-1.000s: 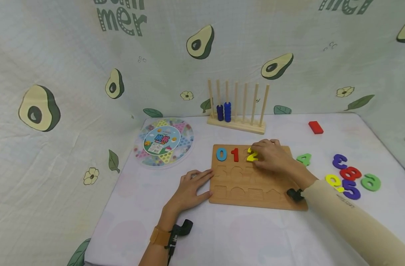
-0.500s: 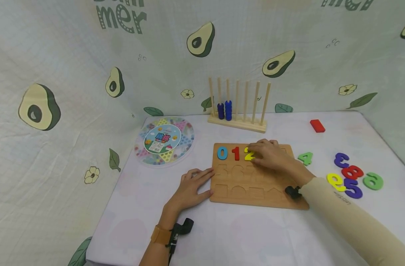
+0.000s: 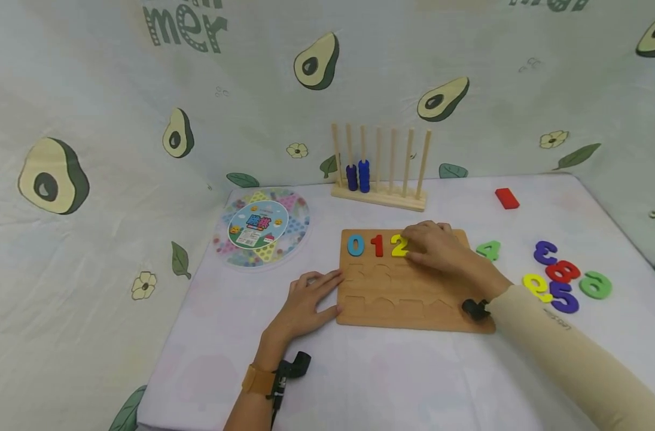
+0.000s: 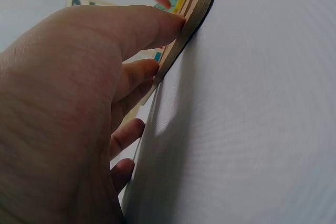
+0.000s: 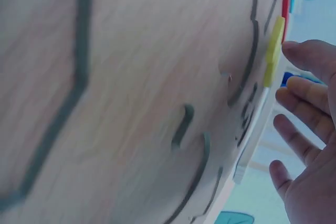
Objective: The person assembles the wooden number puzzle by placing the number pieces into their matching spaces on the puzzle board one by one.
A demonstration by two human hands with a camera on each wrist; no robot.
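Observation:
My left hand (image 3: 305,305) lies at the left edge of a wooden number board (image 3: 370,311), its thumb and fingertips touching the rim. Along the board's top row sit a blue 0 (image 3: 355,245), a red 1 (image 3: 378,245) and a yellow 2 (image 3: 398,246). My right hand (image 3: 437,245) hovers over the top row, fingertips right at the right side of the 2. In the right wrist view its fingers are spread and relaxed, and the thumb is close beside the yellow 2 (image 5: 273,51). The hand hides the board's upper right part.
Right of the board lie a green 4 (image 3: 489,250) and several loose numbers, among them a red 8 (image 3: 563,272) and a purple 5 (image 3: 564,297). A red block (image 3: 507,198), a wooden peg rack (image 3: 381,196) and a round game box (image 3: 262,227) stand farther back.
The yellow 2 has moved slightly left and straightened beside the 1. My right fingers have loosened from it, so more of it shows. The left hand stays at the rim.

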